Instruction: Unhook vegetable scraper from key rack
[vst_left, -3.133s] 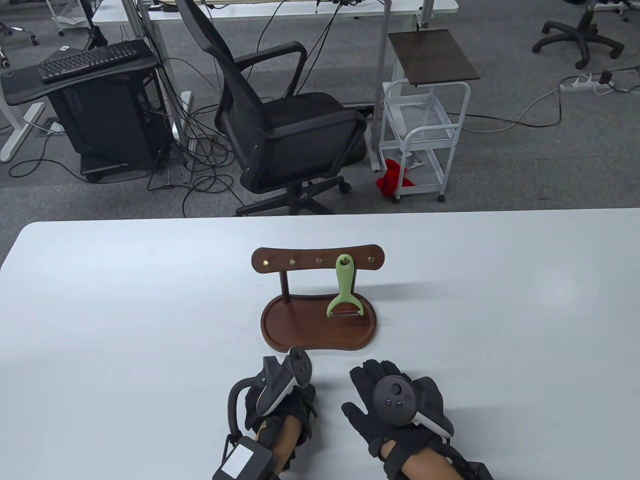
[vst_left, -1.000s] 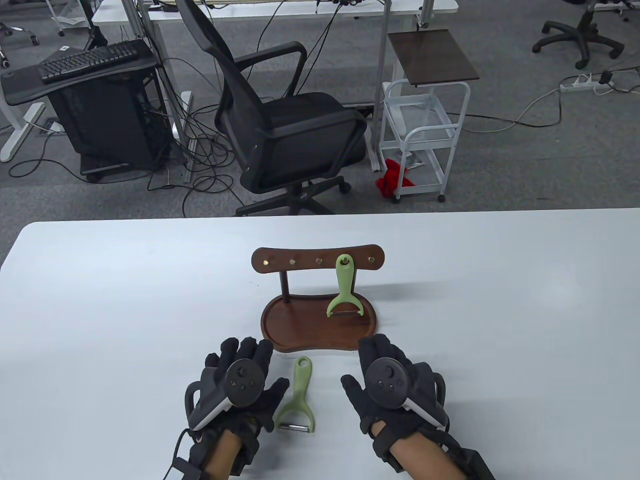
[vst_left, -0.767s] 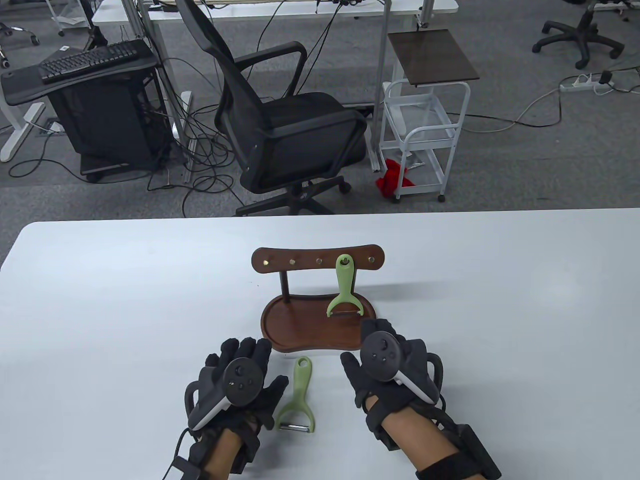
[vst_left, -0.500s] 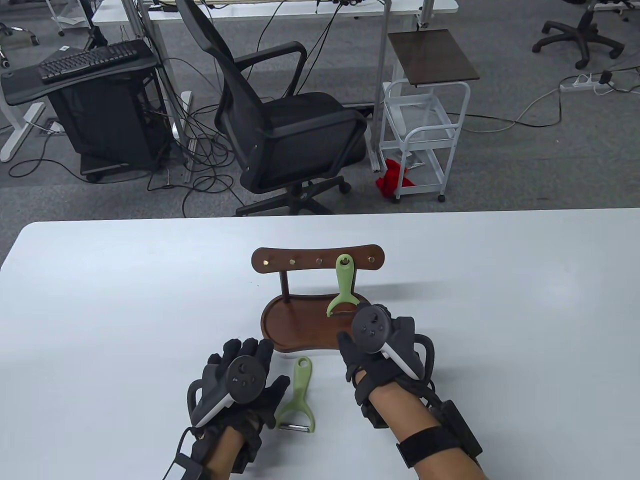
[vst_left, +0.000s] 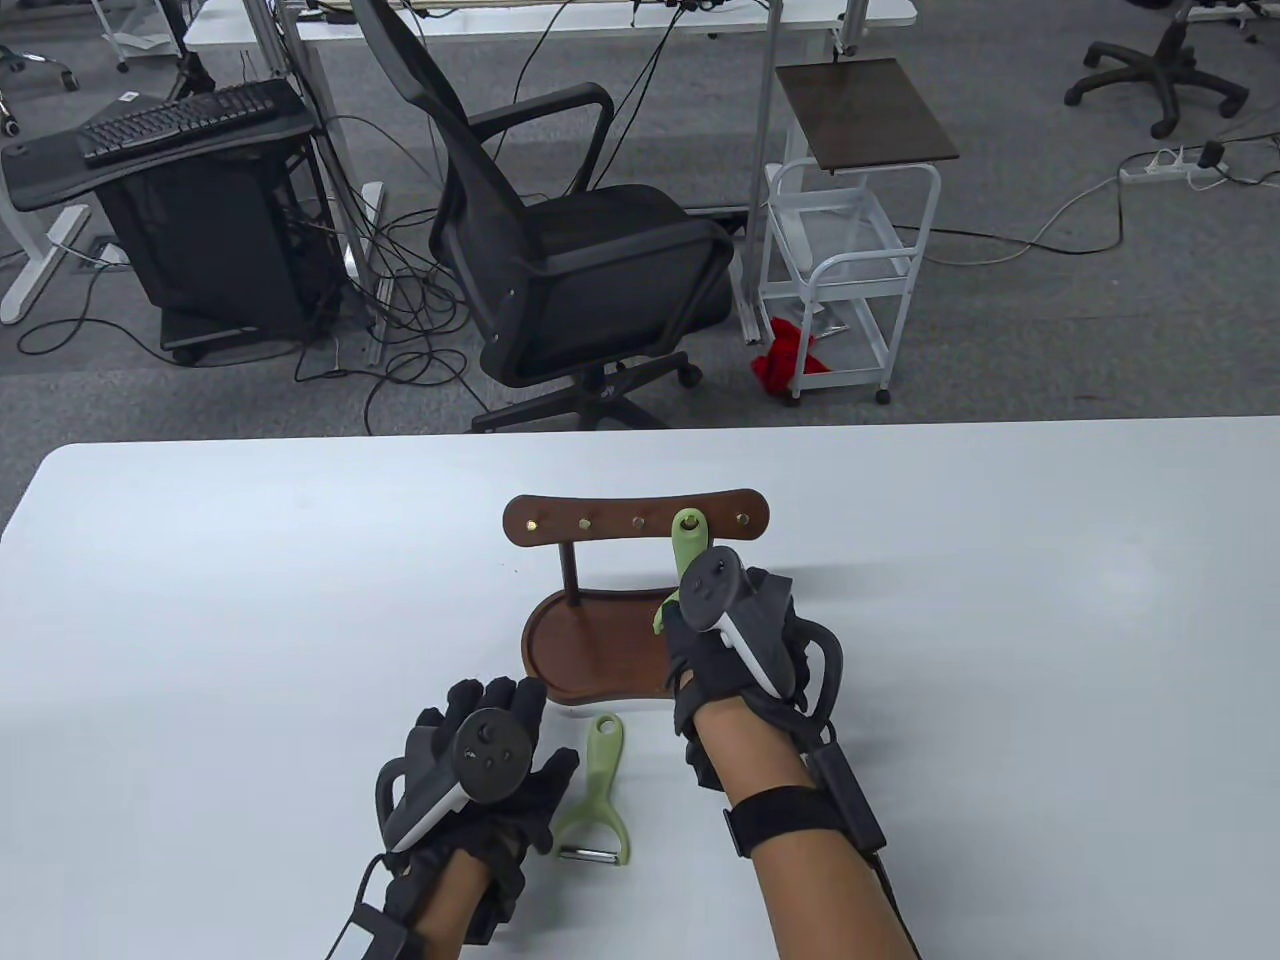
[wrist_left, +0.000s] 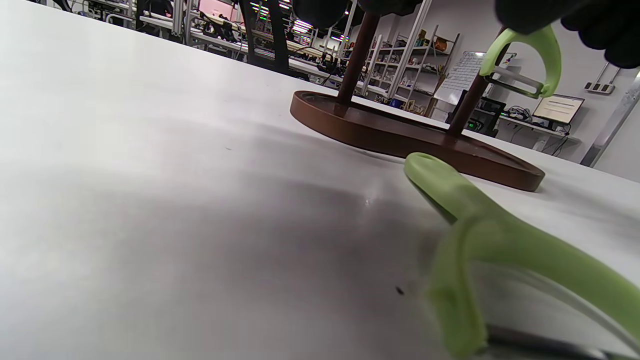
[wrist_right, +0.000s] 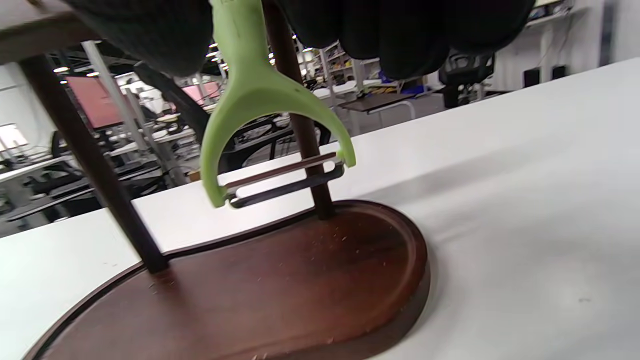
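Fingers seemingly pinch hanging scraper on rack.

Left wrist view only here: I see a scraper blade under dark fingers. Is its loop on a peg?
Observer: Yes. The hanging vegetable scraper has its loop on the fourth peg from the left of the key rack.
Operator: Right hand gripping it?
Observer: The right hand has thumb and fingers on either side of the handle; a closed grip can't be confirmed.
Operator: Left hand?
Observer: The left hand lies flat, palm down, beside the second vegetable scraper on the table.
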